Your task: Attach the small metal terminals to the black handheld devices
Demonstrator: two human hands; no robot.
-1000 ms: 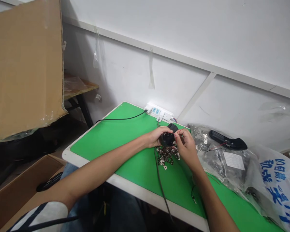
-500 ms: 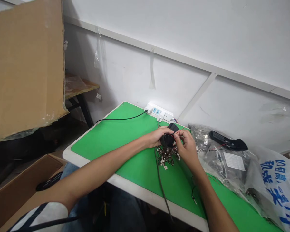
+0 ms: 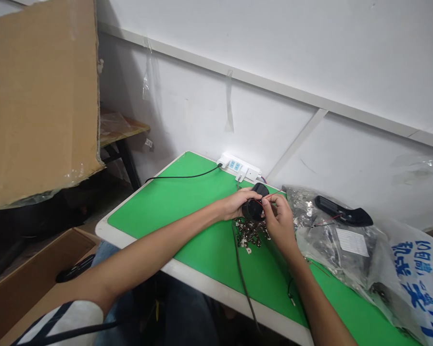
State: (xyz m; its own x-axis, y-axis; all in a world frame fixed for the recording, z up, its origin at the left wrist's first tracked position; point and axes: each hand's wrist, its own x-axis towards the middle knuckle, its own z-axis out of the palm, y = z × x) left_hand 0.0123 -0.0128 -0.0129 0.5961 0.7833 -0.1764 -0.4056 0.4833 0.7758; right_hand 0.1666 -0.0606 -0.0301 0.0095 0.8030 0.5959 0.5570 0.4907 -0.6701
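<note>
My left hand [image 3: 238, 203] is closed round a black rounded plastic part [image 3: 253, 210] above the green table top. Fingers of my right hand [image 3: 279, 211] pinch a thin red wire [image 3: 273, 194] at the right side of that part. The wire's free end sticks out to the upper right, past my fingers. Just below the hands lies a heap of small shiny metal tabs [image 3: 250, 234]. The exact kind of the black part cannot be made out, and my fingers hide some of it.
A white power strip [image 3: 239, 166] with plugged-in cables sits at the table's [image 3: 202, 240] back edge. On the right are clear plastic bags [image 3: 321, 245] and a black handle-shaped part [image 3: 342, 210]. Large cardboard [image 3: 43, 105] stands at left, above an open box [image 3: 39, 259] holding a black part.
The view has shifted slightly, moving everything a little within the picture. Both hands keep their hold on the black part and the red wire, with barely any finger movement.
</note>
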